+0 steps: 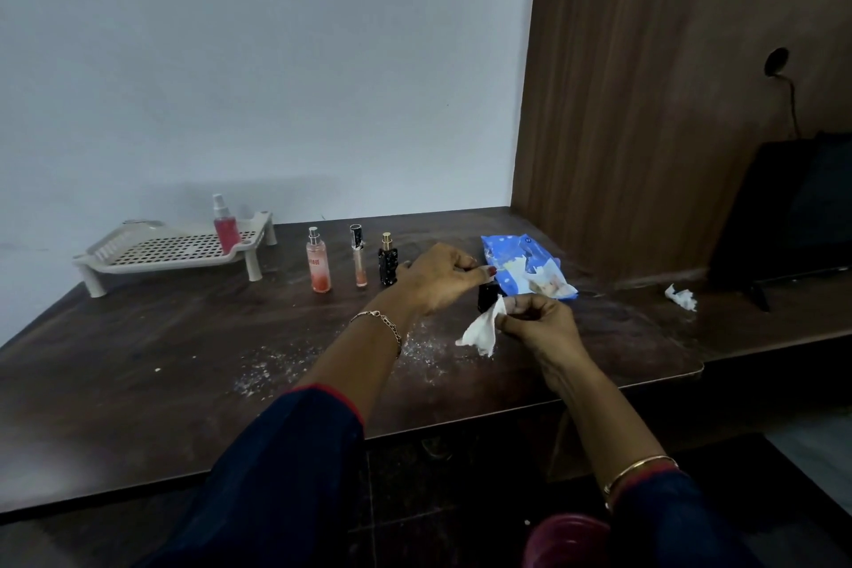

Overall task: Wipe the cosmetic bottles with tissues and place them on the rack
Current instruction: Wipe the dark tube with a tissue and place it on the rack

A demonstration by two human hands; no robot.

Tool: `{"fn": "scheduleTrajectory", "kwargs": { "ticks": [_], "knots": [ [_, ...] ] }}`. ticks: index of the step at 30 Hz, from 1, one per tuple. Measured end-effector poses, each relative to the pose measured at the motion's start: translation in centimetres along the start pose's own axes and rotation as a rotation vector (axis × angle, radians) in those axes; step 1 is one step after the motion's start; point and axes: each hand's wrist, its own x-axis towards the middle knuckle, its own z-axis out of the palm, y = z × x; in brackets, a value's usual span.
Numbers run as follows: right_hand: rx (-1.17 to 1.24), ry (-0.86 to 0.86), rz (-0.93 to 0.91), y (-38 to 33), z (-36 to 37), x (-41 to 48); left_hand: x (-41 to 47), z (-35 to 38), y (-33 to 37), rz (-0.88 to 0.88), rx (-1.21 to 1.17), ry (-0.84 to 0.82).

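Note:
My left hand grips a small black bottle by its top, just above the dark table. My right hand pinches a white tissue against the bottle's lower side. A red spray bottle stands on the white perforated rack at the back left. Three more bottles stand in a row on the table: a pink one, a slim one with a black cap and a black one with a gold top.
A blue tissue pack lies open behind my hands. A crumpled tissue lies at the right near a dark screen. White powder specks dot the table's middle. A wooden panel rises at the right.

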Motion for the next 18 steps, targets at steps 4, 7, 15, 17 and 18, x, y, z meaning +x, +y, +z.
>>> {"fn": "scheduleTrajectory", "kwargs": {
  "ticks": [4, 7, 15, 17, 18],
  "knots": [
    [-0.029, 0.045, -0.004, 0.0, 0.5, 0.0, 0.0, -0.2, 0.1, 0.010, 0.029, 0.015],
    [-0.041, 0.046, 0.003, 0.0, 0.5, 0.0, 0.1, -0.3, -0.1, 0.015, 0.022, 0.023],
    [0.024, 0.011, -0.083, -1.7, 0.9, 0.6, -0.5, -0.5, 0.5, 0.034, 0.000, 0.014],
    [-0.041, -0.015, -0.077, -1.1, 0.4, 0.7, -0.4, -0.4, 0.3, 0.024, 0.025, 0.010],
    [-0.082, -0.009, -0.073, -0.7, 0.2, 0.6, -0.5, -0.3, 0.3, 0.022, 0.031, 0.005]
  ]
}}
